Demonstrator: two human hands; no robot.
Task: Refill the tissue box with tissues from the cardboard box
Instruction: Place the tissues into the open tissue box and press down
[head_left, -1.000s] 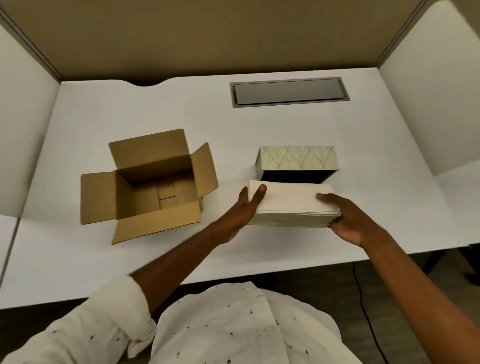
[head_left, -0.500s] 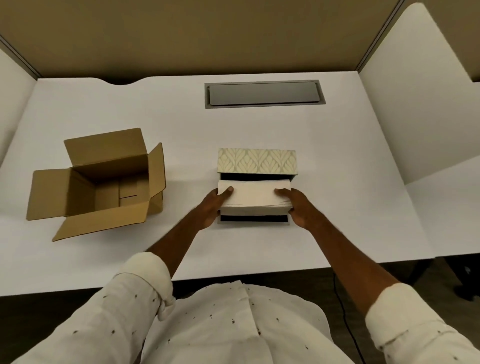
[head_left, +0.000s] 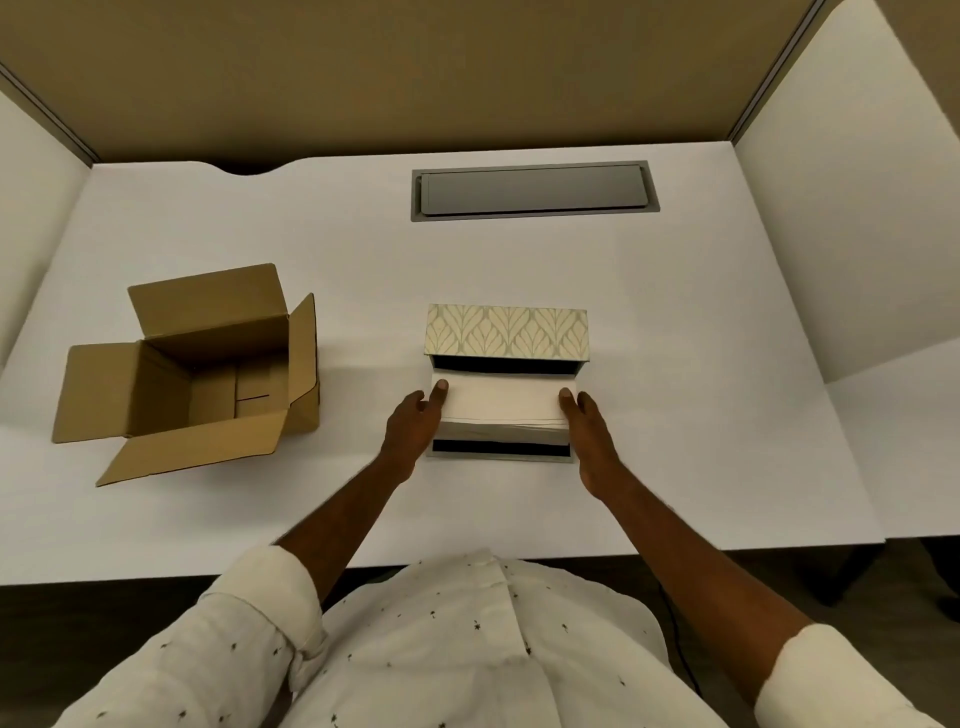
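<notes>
While the stack hangs over the opening, these are the things that matter, each placed from the tissue box:

Tissue box (head_left: 501, 456): it sits open on the table (head_left: 675, 338), its patterned lid (head_left: 506, 332) standing up at the far side, so the cavity is free from above.

Tissue stack (head_left: 501, 408): it is over the open cavity, level, with a dark strip of interior showing beyond it and another on the near side; I cannot tell whether its underside already rests on the box floor.

Left hand (head_left: 410, 428): it is at the box's left end, fingers closed against that end of the stack, thumb on top, likely to keep the sheets squared.

Right hand (head_left: 589, 426): it mirrors this at the box's right end, fingers pressed to the stack, thumb over its top edge.

Cardboard box (head_left: 192, 374): well to the left of the tissue box, flaps spread, inside apparently empty.

Edges: the stack spans nearly the full length of the cavity, so the fingers at both ends look likely to meet the end walls.

Open room: bare table lies on every side of the tissue box; a cable hatch (head_left: 532, 191) is well beyond it.
</notes>
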